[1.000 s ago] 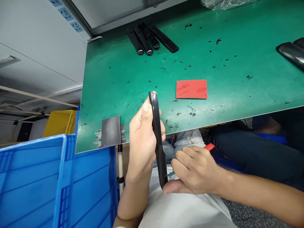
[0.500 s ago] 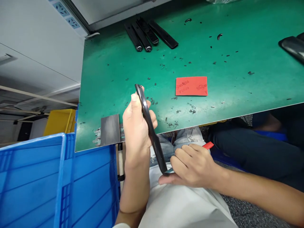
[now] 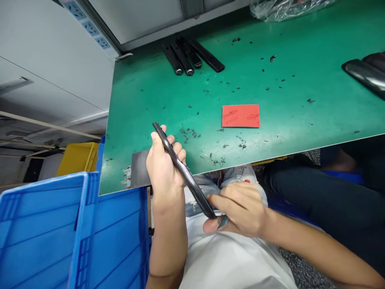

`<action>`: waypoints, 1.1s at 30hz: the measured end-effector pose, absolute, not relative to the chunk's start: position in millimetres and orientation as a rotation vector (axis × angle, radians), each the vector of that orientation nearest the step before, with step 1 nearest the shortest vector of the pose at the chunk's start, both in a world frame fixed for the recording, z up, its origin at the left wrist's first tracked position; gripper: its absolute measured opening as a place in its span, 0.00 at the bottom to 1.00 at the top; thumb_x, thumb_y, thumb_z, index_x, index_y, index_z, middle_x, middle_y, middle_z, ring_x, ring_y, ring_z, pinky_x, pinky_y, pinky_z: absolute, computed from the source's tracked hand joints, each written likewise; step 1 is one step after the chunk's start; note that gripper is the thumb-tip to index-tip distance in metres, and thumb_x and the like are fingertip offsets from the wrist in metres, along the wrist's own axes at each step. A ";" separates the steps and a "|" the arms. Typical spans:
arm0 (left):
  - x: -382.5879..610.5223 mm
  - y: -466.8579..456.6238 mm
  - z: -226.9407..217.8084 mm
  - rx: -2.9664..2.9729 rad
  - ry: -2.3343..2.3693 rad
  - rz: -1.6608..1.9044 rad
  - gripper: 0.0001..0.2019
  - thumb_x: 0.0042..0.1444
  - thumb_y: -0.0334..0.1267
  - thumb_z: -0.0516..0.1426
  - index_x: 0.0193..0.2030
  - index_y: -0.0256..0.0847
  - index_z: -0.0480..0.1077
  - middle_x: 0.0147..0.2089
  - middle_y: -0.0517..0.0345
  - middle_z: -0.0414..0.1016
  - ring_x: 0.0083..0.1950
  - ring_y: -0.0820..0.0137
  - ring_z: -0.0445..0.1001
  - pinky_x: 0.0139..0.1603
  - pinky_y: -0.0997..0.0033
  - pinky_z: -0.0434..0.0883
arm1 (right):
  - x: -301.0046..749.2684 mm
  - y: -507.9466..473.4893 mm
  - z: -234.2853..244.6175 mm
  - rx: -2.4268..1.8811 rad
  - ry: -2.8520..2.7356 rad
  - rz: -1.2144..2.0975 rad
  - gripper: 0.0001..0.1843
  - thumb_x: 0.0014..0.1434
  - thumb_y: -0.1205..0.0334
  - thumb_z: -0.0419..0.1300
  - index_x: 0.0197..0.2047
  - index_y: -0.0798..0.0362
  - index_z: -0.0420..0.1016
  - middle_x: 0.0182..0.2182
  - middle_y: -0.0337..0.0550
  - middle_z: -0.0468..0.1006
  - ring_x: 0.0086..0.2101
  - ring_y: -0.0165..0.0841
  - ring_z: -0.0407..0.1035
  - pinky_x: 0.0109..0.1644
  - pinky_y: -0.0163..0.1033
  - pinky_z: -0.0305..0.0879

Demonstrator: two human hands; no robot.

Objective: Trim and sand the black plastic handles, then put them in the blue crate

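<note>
My left hand [image 3: 162,166] is wrapped round a long, glossy black plastic piece [image 3: 190,179], which slants down toward my body. At its lower end my right hand [image 3: 242,206] is closed on a slim knife [image 3: 223,221]. A short stretch of its bluish blade shows by the thumb, close against the black end. Most of the knife is hidden in the fist, with a bit of red visible behind the knuckles. The red sanding pad [image 3: 240,116], printed with lettering, lies on the green table [image 3: 135,116] beyond my hands.
Several black plastic pieces [image 3: 207,56] lie at the back, and more dark parts [image 3: 365,76] at the right. Black shavings dot the tabletop. A dark grey plate [image 3: 140,168] is at the near left corner, beside a blue crate [image 3: 117,228]. Another person's leg [image 3: 300,188] is at right.
The black piece has tilted further, its upper end moving left and down. My right hand has turned, its index finger now against the piece, and the red handle end is mostly hidden.
</note>
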State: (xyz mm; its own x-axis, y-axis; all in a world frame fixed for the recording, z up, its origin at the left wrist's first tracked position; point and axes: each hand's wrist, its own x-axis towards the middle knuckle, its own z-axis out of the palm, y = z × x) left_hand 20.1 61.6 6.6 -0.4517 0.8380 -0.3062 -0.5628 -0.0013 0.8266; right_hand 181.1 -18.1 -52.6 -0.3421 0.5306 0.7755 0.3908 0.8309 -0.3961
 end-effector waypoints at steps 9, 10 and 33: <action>-22.8 -21.8 23.4 2.728 1.328 1.181 0.32 0.65 0.35 0.66 0.73 0.56 0.65 0.80 0.56 0.60 0.83 0.52 0.47 0.82 0.36 0.43 | 182.2 -19.8 8.2 -0.624 -1.610 0.882 0.17 0.73 0.50 0.60 0.37 0.54 0.74 0.25 0.33 0.71 0.24 0.24 0.62 0.28 0.32 0.61; -26.4 -24.5 27.3 2.848 1.172 1.110 0.26 0.68 0.33 0.62 0.71 0.49 0.69 0.76 0.51 0.67 0.81 0.52 0.56 0.81 0.34 0.48 | 183.5 -19.3 11.2 -0.594 -1.625 0.931 0.18 0.72 0.47 0.61 0.38 0.54 0.73 0.25 0.33 0.70 0.24 0.24 0.62 0.28 0.31 0.61; -29.8 -11.8 35.8 2.766 0.709 1.041 0.27 0.69 0.21 0.57 0.73 0.28 0.64 0.76 0.44 0.65 0.73 0.48 0.69 0.73 0.37 0.69 | 205.2 10.4 38.5 -0.665 -2.219 -0.091 0.35 0.74 0.35 0.49 0.23 0.51 0.69 0.19 0.36 0.63 0.21 0.32 0.57 0.23 0.43 0.50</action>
